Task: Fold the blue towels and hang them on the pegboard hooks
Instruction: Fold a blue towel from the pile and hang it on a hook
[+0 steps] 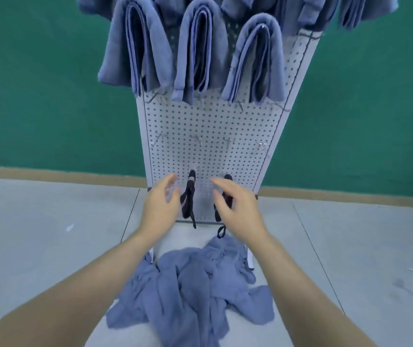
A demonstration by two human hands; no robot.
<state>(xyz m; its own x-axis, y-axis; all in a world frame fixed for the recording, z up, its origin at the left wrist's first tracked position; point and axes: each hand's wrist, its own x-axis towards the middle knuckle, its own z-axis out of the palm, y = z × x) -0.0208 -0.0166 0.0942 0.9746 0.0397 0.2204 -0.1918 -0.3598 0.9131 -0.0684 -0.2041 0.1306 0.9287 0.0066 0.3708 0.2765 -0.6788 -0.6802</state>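
Note:
A white pegboard [208,126] stands upright in front of me. Three folded blue towels hang side by side on its upper hooks: one at the left [135,43], one in the middle [200,48], one at the right [258,61]. More blue towels hang above them at the top edge. A crumpled heap of blue towels [190,289] lies on the floor at the board's foot. My left hand [160,206] and my right hand [238,206] are stretched out above the heap, fingers relaxed, holding nothing.
Bare metal hooks [197,140] run in rows across the middle of the pegboard. Two dark items [189,199] hang from the lowest hooks, just beyond my fingers. A green wall [50,96] stands behind, and grey floor [37,234] spreads on both sides.

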